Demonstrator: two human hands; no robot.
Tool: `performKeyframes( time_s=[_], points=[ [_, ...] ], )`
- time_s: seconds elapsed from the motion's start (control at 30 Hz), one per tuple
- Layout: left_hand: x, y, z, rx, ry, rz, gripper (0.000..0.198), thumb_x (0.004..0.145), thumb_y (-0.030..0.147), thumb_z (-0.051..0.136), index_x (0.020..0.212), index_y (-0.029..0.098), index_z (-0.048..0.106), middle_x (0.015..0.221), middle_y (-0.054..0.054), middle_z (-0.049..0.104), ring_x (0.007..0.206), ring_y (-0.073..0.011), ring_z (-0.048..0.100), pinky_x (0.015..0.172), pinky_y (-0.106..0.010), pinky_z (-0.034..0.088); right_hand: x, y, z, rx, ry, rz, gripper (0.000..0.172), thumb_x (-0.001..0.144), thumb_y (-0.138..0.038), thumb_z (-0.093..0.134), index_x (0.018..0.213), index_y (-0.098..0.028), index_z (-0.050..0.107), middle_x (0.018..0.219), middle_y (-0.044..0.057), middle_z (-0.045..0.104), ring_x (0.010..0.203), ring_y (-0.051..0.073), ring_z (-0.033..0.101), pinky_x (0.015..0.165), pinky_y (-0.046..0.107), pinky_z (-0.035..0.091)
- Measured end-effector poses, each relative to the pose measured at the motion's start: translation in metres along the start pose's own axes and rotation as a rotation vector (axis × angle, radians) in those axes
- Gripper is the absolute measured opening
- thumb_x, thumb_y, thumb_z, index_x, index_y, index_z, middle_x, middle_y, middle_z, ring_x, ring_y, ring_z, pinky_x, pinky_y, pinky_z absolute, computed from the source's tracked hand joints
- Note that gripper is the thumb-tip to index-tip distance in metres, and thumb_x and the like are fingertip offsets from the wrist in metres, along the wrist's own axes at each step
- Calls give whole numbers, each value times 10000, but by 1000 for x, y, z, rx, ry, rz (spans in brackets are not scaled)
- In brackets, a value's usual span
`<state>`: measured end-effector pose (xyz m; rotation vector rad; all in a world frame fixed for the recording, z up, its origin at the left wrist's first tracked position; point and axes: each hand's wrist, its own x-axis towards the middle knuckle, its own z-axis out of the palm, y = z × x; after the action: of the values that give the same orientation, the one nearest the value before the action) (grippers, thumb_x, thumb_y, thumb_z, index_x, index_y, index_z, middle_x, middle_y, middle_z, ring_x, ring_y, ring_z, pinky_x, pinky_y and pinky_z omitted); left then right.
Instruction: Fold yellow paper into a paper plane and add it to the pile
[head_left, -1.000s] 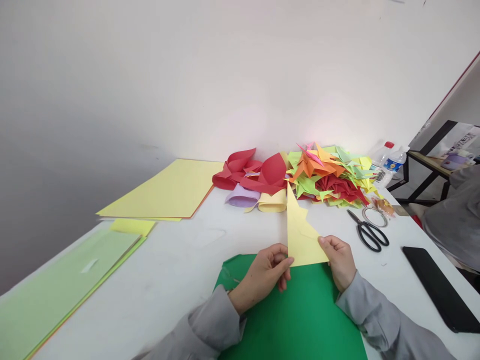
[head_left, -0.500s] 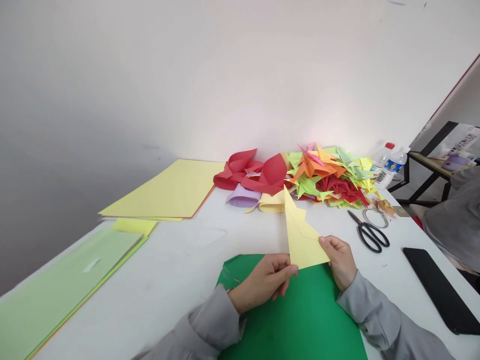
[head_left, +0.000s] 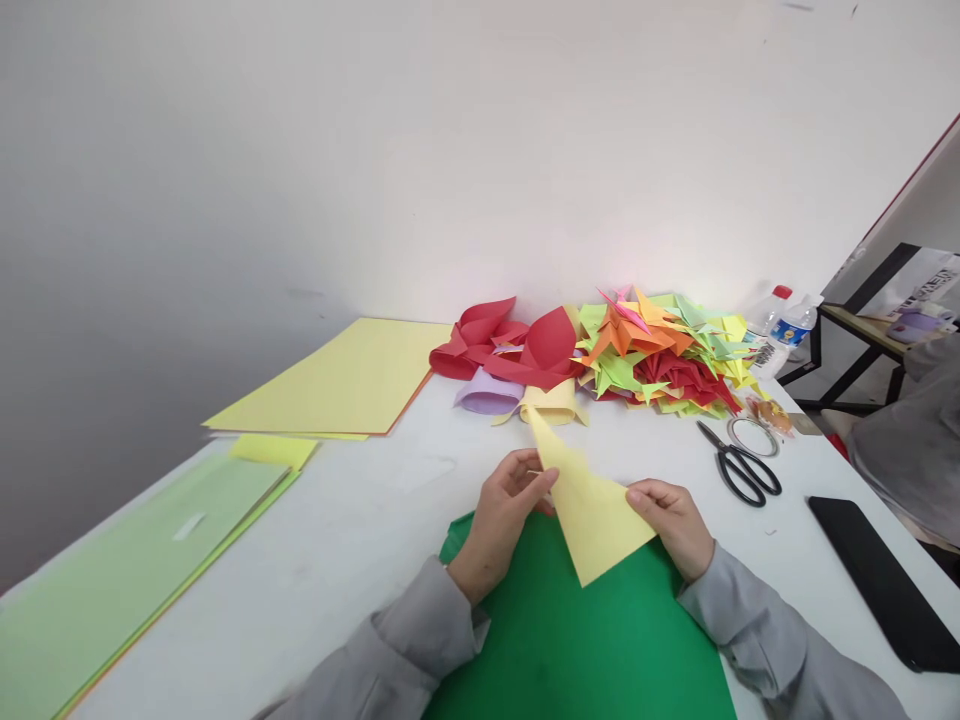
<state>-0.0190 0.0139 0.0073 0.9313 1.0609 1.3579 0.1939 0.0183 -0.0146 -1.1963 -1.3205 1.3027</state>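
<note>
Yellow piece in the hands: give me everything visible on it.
The yellow piece looks like thin paper, pale and plain, broad toward the wearer and tapering to a narrow tip that points away, up and left in view. One corner points down at the wearer. The left hand pinches its left edge, the right hand its right corner. Its lower part overlaps the green sheet in view; contact there is unclear.

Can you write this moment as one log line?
left hand: pinches yellow paper, left edge | right hand: pinches its right corner | below: green sheet | right: black-handled scissors
</note>
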Motion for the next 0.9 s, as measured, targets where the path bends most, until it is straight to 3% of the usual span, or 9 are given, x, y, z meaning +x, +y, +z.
performKeyframes(
  time_s=[0.13, 0.23, 0.4, 0.47, 0.53, 0.67, 0.77, 0.9],
  points=[
    [6, -3, -4, -67, -3, -62, 371, 623, 429, 801, 817, 156, 640, 762, -20, 655, 714, -161, 605, 639, -266, 505, -2, -2, 2, -101, 19, -40, 362, 638, -536, 762, 679, -176, 745, 610, 30, 678, 572, 153, 562, 556, 271, 458],
    [6, -5, -6, -43, -28, -76, 349, 624, 425, 801, 777, 147, 655, 751, -21, 651, 666, -143, 583, 579, -246, 488, 2, 2, -4, -157, 158, -85, 345, 647, -518, 756, 738, -185, 739, 684, 38, 697, 620, 172, 581, 583, 287, 469],
    [-1, -2, -1, 47, -125, -94, 326, 596, 404, 818, 725, 137, 681, 716, -9, 631, 546, -122, 563, 518, -253, 475, 15, 10, -21, -228, 370, -145, 460, 649, -550, 733, 899, -166, 694, 809, 87, 699, 701, 224, 606, 634, 358, 504],
    [-5, -2, 1, 131, -168, -74, 299, 629, 402, 796, 724, 142, 681, 701, 1, 621, 533, -126, 581, 539, -259, 482, 14, 8, -22, -373, 454, -294, 429, 702, -523, 703, 952, -175, 677, 945, 115, 687, 872, 264, 611, 782, 421, 495],
    [-8, -3, 3, 194, -203, -32, 275, 668, 405, 767, 729, 150, 682, 726, -3, 623, 561, -136, 600, 556, -262, 491, 8, 3, -19, -655, 498, -568, 322, 823, -457, 610, 994, -190, 663, 1054, 126, 662, 1027, 279, 575, 909, 466, 432],
    [-10, -8, 4, 223, -264, 67, 247, 706, 396, 742, 743, 155, 696, 818, -38, 648, 622, -147, 595, 575, -270, 512, -11, -8, -1, -1021, 278, -962, 207, 903, -316, 559, 1061, -200, 626, 1080, 96, 666, 1081, 252, 560, 999, 460, 336],
    [-9, -9, 3, 243, -304, 104, 230, 731, 380, 729, 757, 153, 702, 808, -44, 650, 620, -143, 587, 580, -268, 507, -19, -12, 8, -1085, 215, -1043, 163, 900, -294, 572, 1027, -208, 626, 1020, 70, 688, 1044, 234, 581, 1037, 457, 270],
    [-10, -6, 1, 263, -331, 142, 220, 710, 359, 751, 786, 157, 709, 806, -44, 666, 667, -154, 597, 650, -283, 520, -21, -14, 10, -1027, 223, -1025, 69, 891, -270, 579, 900, -215, 619, 889, 30, 685, 960, 201, 607, 1013, 425, 293]
  ],
)
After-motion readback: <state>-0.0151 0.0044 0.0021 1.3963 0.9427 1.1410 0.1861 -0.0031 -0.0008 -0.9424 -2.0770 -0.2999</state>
